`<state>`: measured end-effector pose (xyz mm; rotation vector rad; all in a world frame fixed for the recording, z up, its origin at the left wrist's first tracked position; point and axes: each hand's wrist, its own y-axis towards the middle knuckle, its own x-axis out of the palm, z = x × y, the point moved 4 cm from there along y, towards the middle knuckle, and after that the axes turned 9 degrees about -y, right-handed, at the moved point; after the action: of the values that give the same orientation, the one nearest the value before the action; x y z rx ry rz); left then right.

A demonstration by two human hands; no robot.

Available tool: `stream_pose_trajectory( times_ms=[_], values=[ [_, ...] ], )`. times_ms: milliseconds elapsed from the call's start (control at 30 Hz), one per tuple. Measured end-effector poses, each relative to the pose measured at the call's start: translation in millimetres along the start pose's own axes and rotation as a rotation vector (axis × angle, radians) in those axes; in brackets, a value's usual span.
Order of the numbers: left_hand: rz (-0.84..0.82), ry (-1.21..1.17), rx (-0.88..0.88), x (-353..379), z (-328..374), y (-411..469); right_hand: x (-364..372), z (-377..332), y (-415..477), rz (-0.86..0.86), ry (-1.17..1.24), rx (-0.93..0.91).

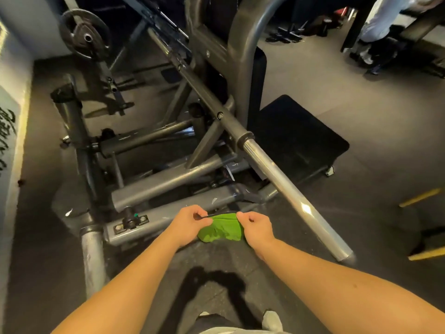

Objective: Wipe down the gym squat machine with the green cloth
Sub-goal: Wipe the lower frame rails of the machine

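Both hands out front, and the cloth (222, 227) is stretched between them in the air, low over the floor (361, 131) just in front of the machine (168, 184). Left hand (190, 224) pinches its left edge, fingers curled tight on the fabric. Right hand (256, 229) pinches the right edge the same way. A shiny bar (289, 186) slants past just right of the hands. A weight plate (84, 34) sits far back on the left.

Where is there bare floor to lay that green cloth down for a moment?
Bare floor lies right of the shiny bar, between it and the yellow strips, and beyond the black footplate. Left of the bar, the machine's frame tubes crowd together.
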<state>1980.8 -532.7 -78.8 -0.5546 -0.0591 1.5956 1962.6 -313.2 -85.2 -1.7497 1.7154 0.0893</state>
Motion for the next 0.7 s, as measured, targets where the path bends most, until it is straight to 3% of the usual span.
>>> stream_pose_trajectory(
  times_ms=[400, 600, 700],
  values=[
    [0.273, 0.018, -0.043, -7, 10, -60, 3, -15, -1, -0.144, -0.076, -0.133],
    [0.272, 0.068, 0.032, -12, 29, -79, 11, -27, -11, -0.168, -0.195, -0.247],
    [0.336, 0.128, 0.007, -18, 36, -86, 17, -38, -20, -0.275, -0.160, -0.235]
  ],
)
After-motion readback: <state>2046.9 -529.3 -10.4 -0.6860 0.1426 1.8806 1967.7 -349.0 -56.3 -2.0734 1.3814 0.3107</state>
